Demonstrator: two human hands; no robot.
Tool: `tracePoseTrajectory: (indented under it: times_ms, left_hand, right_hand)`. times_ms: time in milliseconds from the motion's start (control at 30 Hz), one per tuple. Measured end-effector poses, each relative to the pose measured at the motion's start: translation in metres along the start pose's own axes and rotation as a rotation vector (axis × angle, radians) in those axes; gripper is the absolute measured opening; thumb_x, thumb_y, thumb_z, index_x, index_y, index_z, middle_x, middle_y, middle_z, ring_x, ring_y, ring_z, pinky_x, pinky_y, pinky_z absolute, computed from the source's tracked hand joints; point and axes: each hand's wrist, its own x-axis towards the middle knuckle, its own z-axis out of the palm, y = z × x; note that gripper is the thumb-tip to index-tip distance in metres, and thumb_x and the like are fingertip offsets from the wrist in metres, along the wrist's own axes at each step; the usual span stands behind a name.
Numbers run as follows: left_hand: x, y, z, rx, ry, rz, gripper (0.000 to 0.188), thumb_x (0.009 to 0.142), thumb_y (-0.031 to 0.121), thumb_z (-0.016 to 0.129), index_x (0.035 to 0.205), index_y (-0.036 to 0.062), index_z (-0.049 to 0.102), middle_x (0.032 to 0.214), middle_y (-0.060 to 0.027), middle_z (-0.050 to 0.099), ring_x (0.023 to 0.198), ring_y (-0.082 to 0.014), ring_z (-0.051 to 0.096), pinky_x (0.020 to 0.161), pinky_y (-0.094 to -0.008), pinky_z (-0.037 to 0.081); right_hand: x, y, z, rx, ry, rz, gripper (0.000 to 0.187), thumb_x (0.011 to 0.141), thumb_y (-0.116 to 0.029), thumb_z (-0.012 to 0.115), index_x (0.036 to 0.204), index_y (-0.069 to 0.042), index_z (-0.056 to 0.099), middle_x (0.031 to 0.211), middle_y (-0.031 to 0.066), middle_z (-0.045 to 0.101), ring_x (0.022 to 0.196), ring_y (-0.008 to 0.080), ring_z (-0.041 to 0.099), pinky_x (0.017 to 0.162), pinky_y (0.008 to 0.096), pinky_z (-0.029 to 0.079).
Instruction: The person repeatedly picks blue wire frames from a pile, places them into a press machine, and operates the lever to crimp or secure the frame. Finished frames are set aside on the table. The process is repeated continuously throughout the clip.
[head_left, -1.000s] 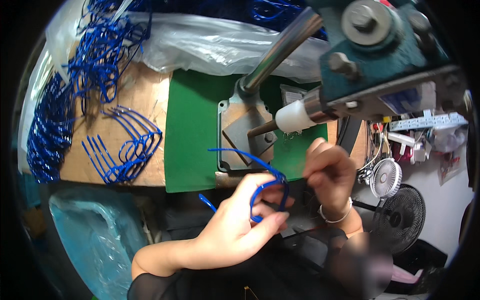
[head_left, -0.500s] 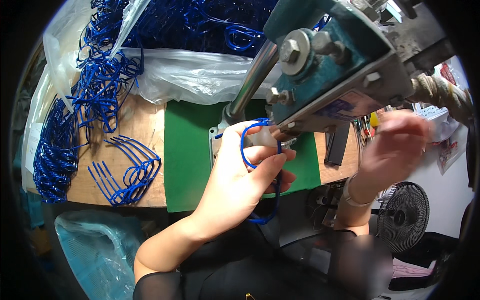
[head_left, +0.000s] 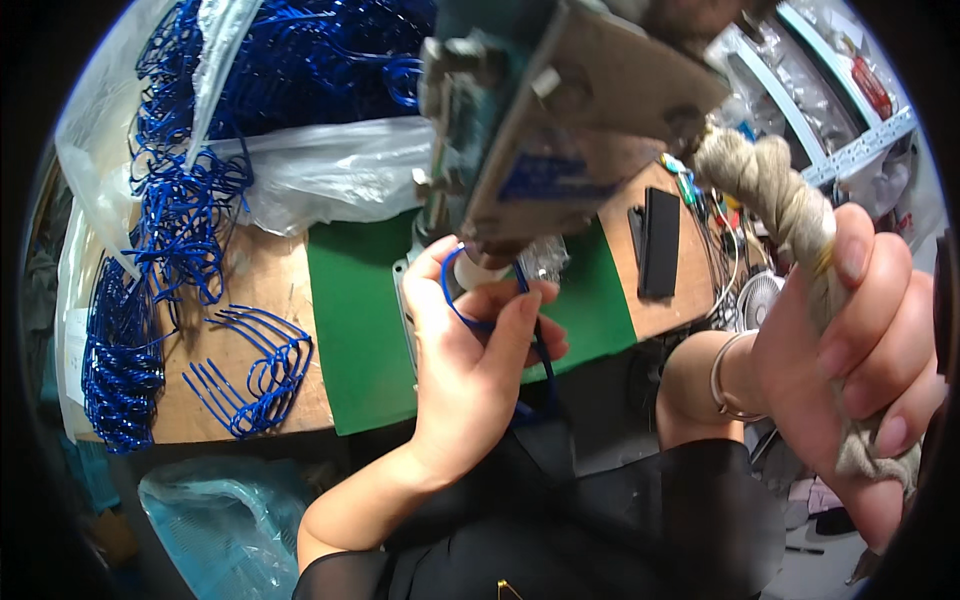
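Observation:
My left hand (head_left: 465, 370) pinches a looped blue plastic cord (head_left: 444, 282) between thumb and fingers, with the cord's tail hanging below. The loop's top is at the lower end of a teal and grey hand press (head_left: 560, 140), beside a round whitish part (head_left: 480, 272). Whether the cord lies between the press faces I cannot tell. On the right, my right hand (head_left: 870, 370) is wrapped round the press's lever (head_left: 765, 185), which is bound in beige cloth. The press head is blurred and hides part of the work area.
Left on the wooden table lie a small fan of blue cords (head_left: 265, 370) and a large tangled heap (head_left: 195, 200), with clear plastic sheeting (head_left: 330, 170). A green mat (head_left: 350, 330) lies under the press. A black box-like object (head_left: 657, 243) lies right; a teal bag-lined bin (head_left: 220, 520) stands below.
My right hand has gone from blurred and free to gripping the cloth-bound lever, lower right. The view has shifted, so the press appears further left. My left hand still holds the cord.

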Motion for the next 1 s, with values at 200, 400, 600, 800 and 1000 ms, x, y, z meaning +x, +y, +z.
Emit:
tracePoseTrajectory:
  times_ms: [200,400,600,800,1000]
  left_hand:
    - [0.002,0.001,0.001,-0.037,-0.021,-0.035,0.046,0.09,0.003,0.046,0.127,0.0063,0.018,0.101,-0.0143,0.058,0.071,-0.0157,0.059,0.063,-0.0287,0.053]
    - [0.003,0.012,-0.018,-0.048,-0.083,-0.117,0.043,0.09,0.007,0.048,0.124,0.0078,0.023,0.104,-0.017,0.058,0.071,-0.0173,0.061,0.064,-0.0303,0.054]
    - [-0.012,0.012,-0.034,-0.102,-0.084,-0.159,0.041,0.09,0.008,0.049,0.123,0.0041,0.027,0.103,-0.021,0.059,0.07,-0.0192,0.062,0.064,-0.0323,0.055]
    - [-0.013,0.01,-0.049,-0.084,-0.03,-0.214,0.04,0.09,0.009,0.051,0.123,0.0021,0.029,0.101,-0.0217,0.061,0.071,-0.0199,0.064,0.064,-0.0315,0.055]
    - [-0.032,-0.023,-0.104,0.465,0.155,-0.01,0.039,0.088,0.0,0.049,0.123,0.0026,0.035,0.099,-0.0123,0.06,0.074,-0.0099,0.057,0.07,-0.0228,0.049]
  right_hand:
    - [-0.004,0.009,0.023,0.014,0.124,-0.021,0.033,0.069,-0.05,0.068,0.069,-0.02,0.053,0.07,-0.0071,0.043,0.069,0.0097,0.038,0.081,0.029,0.028]
    - [0.032,0.014,0.011,0.063,0.451,0.013,0.04,0.081,-0.04,0.055,0.098,-0.004,0.057,0.09,0.0068,0.057,0.09,0.0207,0.05,0.094,0.0394,0.03]
    - [-0.112,0.089,0.02,-0.439,0.153,0.458,0.028,0.084,-0.013,0.057,0.107,0.003,0.053,0.098,0.0111,0.055,0.097,0.024,0.054,0.087,0.0352,0.043]
    - [-0.195,0.12,0.053,-0.699,-0.256,0.798,0.029,0.076,-0.007,0.065,0.104,0.0,0.059,0.101,0.0133,0.057,0.088,0.0264,0.058,0.074,0.0316,0.049]
    - [-0.212,0.118,0.063,-0.901,-0.407,0.634,0.037,0.073,-0.01,0.066,0.108,0.001,0.058,0.111,0.0136,0.055,0.093,0.0307,0.052,0.082,0.0369,0.043]
